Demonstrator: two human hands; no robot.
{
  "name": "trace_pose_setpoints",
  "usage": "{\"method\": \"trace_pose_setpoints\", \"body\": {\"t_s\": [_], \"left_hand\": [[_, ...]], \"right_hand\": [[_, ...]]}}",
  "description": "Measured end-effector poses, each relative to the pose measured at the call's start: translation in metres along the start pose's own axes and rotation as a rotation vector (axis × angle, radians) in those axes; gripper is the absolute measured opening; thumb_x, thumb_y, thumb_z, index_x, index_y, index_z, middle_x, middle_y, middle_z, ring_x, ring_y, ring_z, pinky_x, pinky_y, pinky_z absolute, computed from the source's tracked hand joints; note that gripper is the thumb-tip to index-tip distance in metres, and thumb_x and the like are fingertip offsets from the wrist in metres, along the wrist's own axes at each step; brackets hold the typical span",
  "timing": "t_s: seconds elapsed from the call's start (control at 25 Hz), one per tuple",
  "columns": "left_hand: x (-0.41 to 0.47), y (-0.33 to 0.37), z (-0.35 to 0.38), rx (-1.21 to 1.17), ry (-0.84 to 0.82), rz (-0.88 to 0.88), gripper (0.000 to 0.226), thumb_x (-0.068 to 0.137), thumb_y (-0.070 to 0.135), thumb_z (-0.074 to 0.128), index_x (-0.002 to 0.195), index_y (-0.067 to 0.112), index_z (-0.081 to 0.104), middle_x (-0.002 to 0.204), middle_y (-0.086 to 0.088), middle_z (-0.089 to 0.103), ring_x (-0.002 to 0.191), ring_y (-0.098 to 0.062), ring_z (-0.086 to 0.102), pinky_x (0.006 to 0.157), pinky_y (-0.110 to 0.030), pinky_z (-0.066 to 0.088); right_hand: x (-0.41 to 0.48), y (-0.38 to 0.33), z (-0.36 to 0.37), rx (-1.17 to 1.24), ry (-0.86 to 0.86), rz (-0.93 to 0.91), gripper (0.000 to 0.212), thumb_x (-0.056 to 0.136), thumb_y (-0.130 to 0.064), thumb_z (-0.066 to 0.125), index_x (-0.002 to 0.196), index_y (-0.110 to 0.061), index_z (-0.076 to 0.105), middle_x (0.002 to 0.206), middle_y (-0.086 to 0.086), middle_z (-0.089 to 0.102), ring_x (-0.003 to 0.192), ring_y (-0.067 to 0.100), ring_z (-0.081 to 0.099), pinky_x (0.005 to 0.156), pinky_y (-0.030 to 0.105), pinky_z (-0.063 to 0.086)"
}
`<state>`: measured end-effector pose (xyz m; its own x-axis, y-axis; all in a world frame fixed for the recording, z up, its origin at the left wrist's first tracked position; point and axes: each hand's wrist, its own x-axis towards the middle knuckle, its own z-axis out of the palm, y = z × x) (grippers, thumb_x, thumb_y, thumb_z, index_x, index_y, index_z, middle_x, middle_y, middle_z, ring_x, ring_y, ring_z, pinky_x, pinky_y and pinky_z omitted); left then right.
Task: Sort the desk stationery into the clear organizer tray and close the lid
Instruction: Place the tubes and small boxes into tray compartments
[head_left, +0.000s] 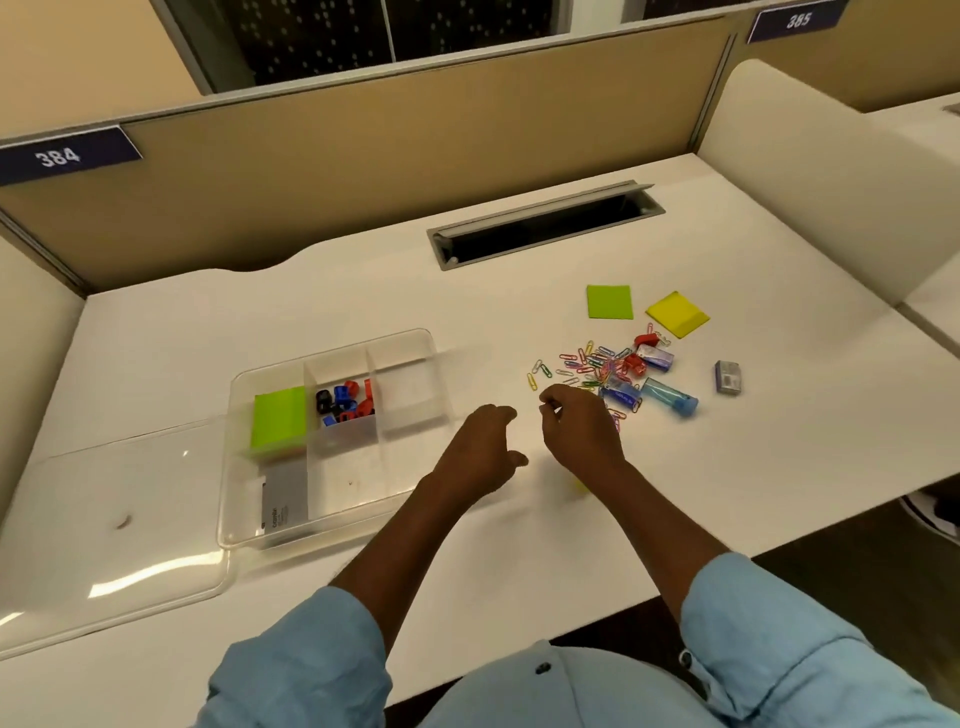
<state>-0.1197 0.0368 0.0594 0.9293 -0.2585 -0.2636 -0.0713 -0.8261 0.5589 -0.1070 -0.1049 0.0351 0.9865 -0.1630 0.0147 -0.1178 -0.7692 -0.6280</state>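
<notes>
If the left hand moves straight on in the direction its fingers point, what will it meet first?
Most likely the nearest paper clips, at the left edge of the scattered pile. Only bare desk lies between them and the left hand, though depth is unclear.

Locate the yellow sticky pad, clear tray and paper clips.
yellow sticky pad (678, 315): head view, top sheet.
clear tray (408, 389): head view, bare right compartment.
paper clips (592, 365): head view, heap's centre.
</notes>
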Motion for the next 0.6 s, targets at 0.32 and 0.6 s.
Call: {"method": "trace_pose_setpoints", "body": {"t_s": [0.32, 0.6], "left_hand": [[0.031, 0.045, 0.055, 0.178, -0.294, -0.007, 0.122, 0.06, 0.027, 0.087, 0.149, 0.016, 0.005, 0.155, -0.009, 0.013, 0.139, -0.027, 0.028, 0.11, -0.035, 0.034], [0.041, 0.058, 0.081, 0.207, -0.277, -0.023, 0.112, 0.062, 0.028, 0.086, 0.148, 0.015, 0.015, 0.152, -0.006, 0.021, 0.137, -0.025, 0.029, 0.111, -0.036, 0.034]], "right_hand": [[0.015, 0.074, -0.037, -0.134, 0.045, 0.135, 0.037, 0.089, -0.02, 0.062, 0.125, -0.013, 0.059, 0.121, 0.009, 0.065, 0.111, 0.024, 0.06, 0.091, 0.034, 0.052], [0.04, 0.127, -0.064, -0.417, 0.023, 0.199, 0.053, 0.085, -0.024, 0.065, 0.132, -0.013, 0.044, 0.128, 0.012, 0.051, 0.115, 0.029, 0.049, 0.089, 0.039, 0.045]]}}
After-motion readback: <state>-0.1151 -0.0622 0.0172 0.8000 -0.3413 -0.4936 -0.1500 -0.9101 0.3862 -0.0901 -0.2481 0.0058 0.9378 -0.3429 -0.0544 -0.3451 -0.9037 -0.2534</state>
